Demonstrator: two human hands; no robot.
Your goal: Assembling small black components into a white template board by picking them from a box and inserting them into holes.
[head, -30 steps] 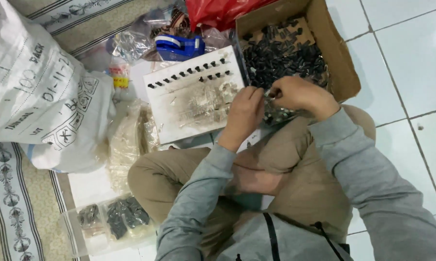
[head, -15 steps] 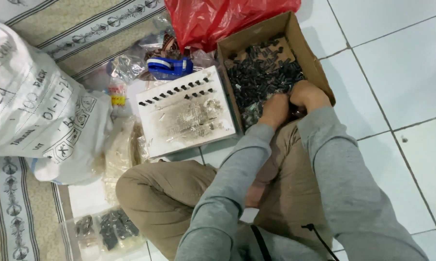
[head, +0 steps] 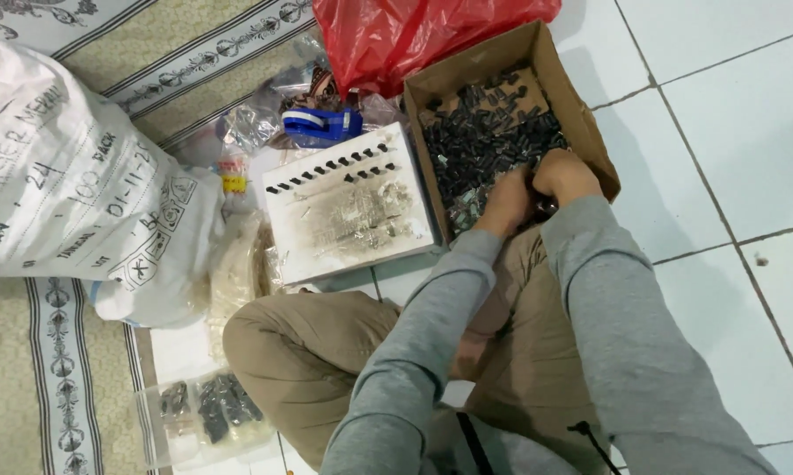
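I sit cross-legged on the floor in grey sleeves and tan trousers. A brown cardboard box (head: 594, 132) in front of me holds a heap of small black parts (head: 480, 145). My left hand (head: 506, 202) and my right hand (head: 565, 176) are both down in the box's near end, fingers curled among the parts. What the fingers hold is hidden. Left of the box lies a white foam board (head: 348, 211) with two short rows of black parts stuck in its far edge.
A red plastic bag (head: 414, 35) lies behind the box, with a blue tape dispenser (head: 321, 123) beside it. A big white printed sack (head: 71, 185) is at the left on a patterned mat. Clear bags of parts (head: 207, 409) sit by my left knee. White floor tiles stretch to the right.
Both hands moved from above the board's right edge into the near end of the box. The view has shifted so the box and board sit higher and more central.
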